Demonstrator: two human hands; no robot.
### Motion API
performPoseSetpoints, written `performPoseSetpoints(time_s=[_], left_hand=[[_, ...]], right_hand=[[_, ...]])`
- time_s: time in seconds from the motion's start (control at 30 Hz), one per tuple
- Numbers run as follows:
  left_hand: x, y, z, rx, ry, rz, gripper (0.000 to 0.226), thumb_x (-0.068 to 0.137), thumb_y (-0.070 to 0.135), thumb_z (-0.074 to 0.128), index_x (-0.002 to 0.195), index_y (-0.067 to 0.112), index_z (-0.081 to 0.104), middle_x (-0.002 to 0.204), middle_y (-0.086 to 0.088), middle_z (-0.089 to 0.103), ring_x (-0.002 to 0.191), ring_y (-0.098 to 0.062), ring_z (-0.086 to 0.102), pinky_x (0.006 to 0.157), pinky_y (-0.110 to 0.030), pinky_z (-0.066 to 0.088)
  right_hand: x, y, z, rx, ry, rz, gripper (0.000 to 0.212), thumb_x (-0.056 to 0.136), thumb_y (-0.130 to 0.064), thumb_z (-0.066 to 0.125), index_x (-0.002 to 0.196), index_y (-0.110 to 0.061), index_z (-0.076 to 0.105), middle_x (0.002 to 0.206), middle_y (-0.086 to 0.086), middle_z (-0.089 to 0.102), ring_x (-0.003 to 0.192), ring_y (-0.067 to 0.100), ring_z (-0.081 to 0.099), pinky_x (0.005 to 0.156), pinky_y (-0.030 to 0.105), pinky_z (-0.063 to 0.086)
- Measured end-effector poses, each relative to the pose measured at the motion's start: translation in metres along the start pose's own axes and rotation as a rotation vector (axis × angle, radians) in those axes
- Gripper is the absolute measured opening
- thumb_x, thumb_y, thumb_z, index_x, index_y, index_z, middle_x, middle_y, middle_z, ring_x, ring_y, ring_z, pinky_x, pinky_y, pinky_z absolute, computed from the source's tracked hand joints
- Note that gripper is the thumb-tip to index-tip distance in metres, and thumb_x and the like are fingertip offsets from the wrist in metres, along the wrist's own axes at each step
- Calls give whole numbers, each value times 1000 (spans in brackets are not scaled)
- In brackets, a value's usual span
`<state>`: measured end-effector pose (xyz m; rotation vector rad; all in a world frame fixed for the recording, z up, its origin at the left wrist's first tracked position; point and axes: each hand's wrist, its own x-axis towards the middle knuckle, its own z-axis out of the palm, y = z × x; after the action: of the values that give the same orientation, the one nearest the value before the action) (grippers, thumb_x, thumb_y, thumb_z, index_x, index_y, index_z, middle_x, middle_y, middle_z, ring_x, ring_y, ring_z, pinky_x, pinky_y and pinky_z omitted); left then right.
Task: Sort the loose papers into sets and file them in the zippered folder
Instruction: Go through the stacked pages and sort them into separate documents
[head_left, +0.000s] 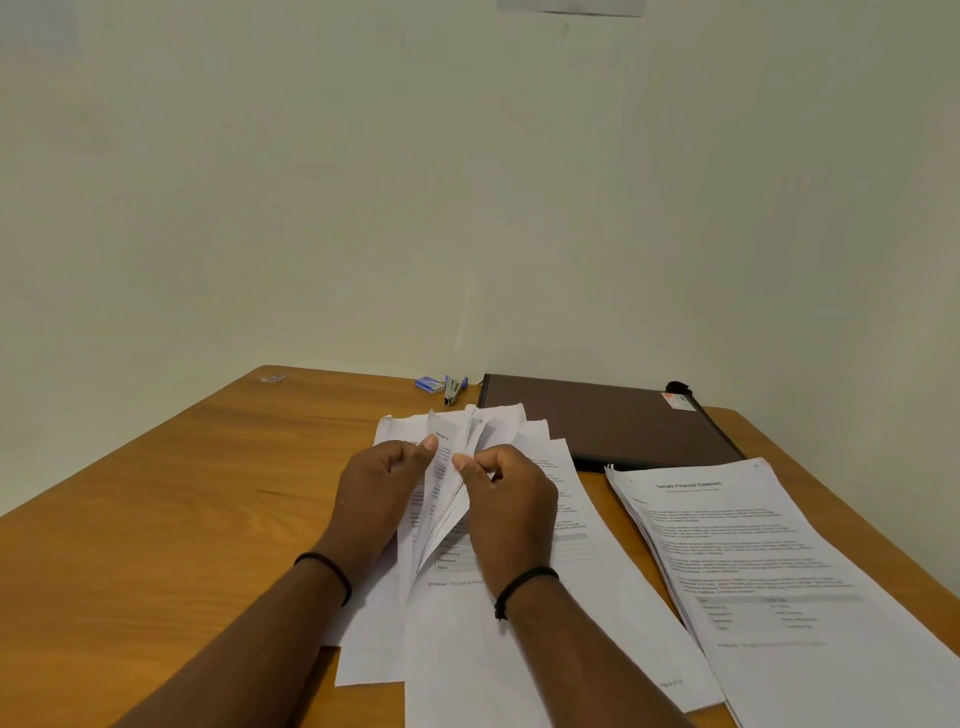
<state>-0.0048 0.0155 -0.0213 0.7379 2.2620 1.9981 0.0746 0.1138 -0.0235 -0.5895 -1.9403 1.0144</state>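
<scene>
A fanned bundle of loose printed papers (457, 467) is lifted off the wooden table in front of me. My left hand (376, 493) grips the left sheets, thumb on top. My right hand (506, 499) pinches the right part of the bundle. More loose sheets (587, 597) lie flat underneath. A neat stack of papers (769, 571) headed as a financial statement lies to the right. The dark brown zippered folder (602, 421) lies closed at the back, behind the papers.
A stapler (453, 389) and a small blue staple box (429, 385) sit near the wall, left of the folder. The wooden table (182, 493) shows bare wood on the left. A plain wall rises right behind it.
</scene>
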Motion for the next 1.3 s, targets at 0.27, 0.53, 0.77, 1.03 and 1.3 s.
performPoseSetpoints(time_s=[0.27,0.53,0.77,1.03,1.3], left_hand=[[-6,7,-3,-312,-76,-162,20,96,5,60,79,-2,67,87,-17,71,54,-10,66,46,-18,48],[-4,6,-4,-400,-128,-201,29,95,7,62,66,6,62,83,-19,70,59,-20,67,50,-27,52],[-5,8,-4,-394,-173,-160,27,95,23,62,89,-2,68,97,-20,74,70,-25,71,58,-31,55],[1,6,-8,-358,-196,-103,39,102,7,46,132,26,61,123,-7,69,100,-29,71,73,-37,59],[9,8,-11,-265,30,-114,45,101,15,53,143,20,39,112,-7,70,88,-23,73,62,-29,58]], right_hand=[[0,1,2,104,17,46,21,89,-30,70,76,-21,57,84,-6,69,63,4,64,49,10,47],[-2,-1,3,40,4,7,13,92,-34,66,88,-25,57,102,-2,73,76,9,69,58,11,53],[-1,1,2,-5,-7,6,13,91,-36,66,90,-27,56,101,-4,72,78,10,72,57,10,53],[-7,-7,1,-119,-101,-92,48,78,-63,67,105,-28,50,109,-9,63,94,11,63,74,22,57],[-7,-10,-3,-102,-73,-83,62,92,-16,59,133,-36,18,134,-6,55,97,14,65,71,21,59]])
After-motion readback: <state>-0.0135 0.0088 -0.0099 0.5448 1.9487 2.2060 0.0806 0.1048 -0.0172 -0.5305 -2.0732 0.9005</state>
